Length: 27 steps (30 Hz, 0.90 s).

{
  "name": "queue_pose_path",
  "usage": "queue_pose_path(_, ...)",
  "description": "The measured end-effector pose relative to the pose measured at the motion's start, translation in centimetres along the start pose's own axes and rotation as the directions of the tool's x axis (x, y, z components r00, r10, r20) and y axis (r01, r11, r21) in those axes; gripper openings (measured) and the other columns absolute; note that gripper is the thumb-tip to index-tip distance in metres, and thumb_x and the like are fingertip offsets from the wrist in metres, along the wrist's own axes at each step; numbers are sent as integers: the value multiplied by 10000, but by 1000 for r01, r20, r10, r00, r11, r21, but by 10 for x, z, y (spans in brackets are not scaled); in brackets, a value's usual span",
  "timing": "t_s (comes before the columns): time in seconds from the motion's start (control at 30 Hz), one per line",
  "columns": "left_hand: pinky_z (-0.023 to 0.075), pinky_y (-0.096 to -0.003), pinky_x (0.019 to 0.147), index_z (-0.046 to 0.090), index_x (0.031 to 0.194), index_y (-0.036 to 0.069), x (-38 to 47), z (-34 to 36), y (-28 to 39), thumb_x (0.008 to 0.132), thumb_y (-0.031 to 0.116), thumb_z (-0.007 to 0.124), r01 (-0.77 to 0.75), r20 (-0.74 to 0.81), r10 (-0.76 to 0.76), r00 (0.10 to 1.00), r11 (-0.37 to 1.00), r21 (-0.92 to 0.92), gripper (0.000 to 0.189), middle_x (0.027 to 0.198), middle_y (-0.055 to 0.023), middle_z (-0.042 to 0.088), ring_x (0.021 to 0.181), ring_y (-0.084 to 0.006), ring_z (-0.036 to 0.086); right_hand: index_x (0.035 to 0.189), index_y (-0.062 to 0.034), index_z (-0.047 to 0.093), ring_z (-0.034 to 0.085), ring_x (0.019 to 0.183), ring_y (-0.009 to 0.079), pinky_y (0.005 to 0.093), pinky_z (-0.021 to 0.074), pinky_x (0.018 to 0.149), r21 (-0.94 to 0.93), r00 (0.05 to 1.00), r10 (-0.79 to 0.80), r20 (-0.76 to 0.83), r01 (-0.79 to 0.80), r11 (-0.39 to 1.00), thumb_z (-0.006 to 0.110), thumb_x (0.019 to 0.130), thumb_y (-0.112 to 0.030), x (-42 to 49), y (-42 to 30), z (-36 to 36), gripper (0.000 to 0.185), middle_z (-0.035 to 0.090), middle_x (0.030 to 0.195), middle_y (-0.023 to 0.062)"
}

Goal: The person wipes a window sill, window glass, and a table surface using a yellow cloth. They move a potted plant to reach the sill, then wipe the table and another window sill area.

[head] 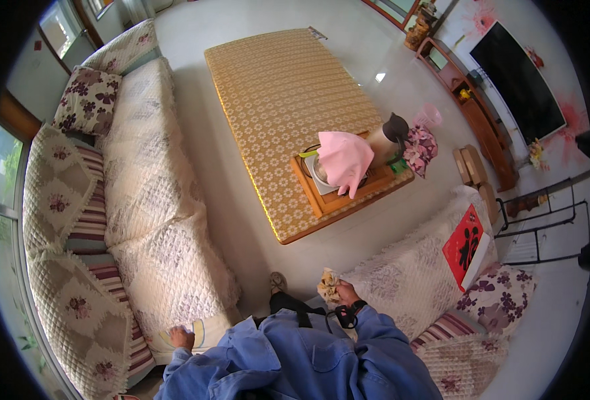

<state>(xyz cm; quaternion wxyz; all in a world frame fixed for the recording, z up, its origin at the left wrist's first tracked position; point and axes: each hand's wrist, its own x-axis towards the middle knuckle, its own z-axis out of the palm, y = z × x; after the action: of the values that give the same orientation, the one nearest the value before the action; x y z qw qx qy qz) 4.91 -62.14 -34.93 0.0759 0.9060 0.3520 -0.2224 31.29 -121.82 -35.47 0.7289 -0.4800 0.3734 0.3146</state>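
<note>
My right hand (349, 293) grips a crumpled beige and yellowish cloth (329, 286) in front of the right sofa's quilted cover (400, 270). A dark band and a black cord (344, 316) hang at that wrist. Lower left, my left hand (182, 338) holds nothing; its fingers are apart over the end of the left sofa's seat (170, 272). Beside it lies a cream cloth (209, 332) with a yellow and grey pattern, and I cannot tell how firmly the hand presses there.
A long table (295, 105) under a patterned gold cover stands ahead. On its near end are a wooden tray (307, 192), a pink cloth (345, 157) and a thermos jug (385, 140). A red paper sheet (462, 245) lies on the right sofa, near a black metal rack (540, 227).
</note>
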Motion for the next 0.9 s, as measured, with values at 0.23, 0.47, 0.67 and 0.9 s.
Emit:
queue_pose_path(0.23, 425, -543, 1046, 682, 1077, 26, 28, 6, 48, 719, 281, 686, -91, 217, 112, 970, 990, -104, 440, 1260, -219, 591, 1276, -460, 464, 1159, -42, 674, 711, 788, 223, 380, 597, 654, -163, 989, -117, -88, 102, 981, 545, 868, -10, 9, -28, 0, 320, 711, 960, 81)
queue_pose_path(0.47, 420, -532, 1044, 630, 1152, 14, 42, -39, 122, 746, 222, 733, -486, -268, 448, 853, 869, -93, 468, 1282, -218, 576, 1300, -456, 453, 1131, -33, 694, 664, 743, 159, 324, 551, 642, -317, 981, -189, 36, 190, 929, 561, 839, -23, 47, -45, 15, 321, 695, 897, 49)
queue_pose_path(0.67, 457, -493, 1022, 668, 1111, 9, 37, -39, 98, 729, 252, 753, -329, -31, 328, 944, 940, -94, 460, 1176, -199, 646, 1207, -431, 534, 1187, -4, 676, 653, 841, 142, 311, 526, 756, -519, 964, -223, 144, 266, 812, 581, 770, -2, 82, -53, 58, 428, 709, 943, 47)
queue_pose_path(0.9, 475, -480, 991, 704, 1063, 16, 40, -33, 57, 730, 266, 716, -167, 162, 177, 971, 983, -70, 416, 1149, -183, 667, 1171, -363, 563, 1187, -40, 663, 693, 809, 217, 352, 540, 735, -380, 928, -270, 255, 353, 855, 574, 803, -11, 128, -63, 110, 395, 720, 915, 94)
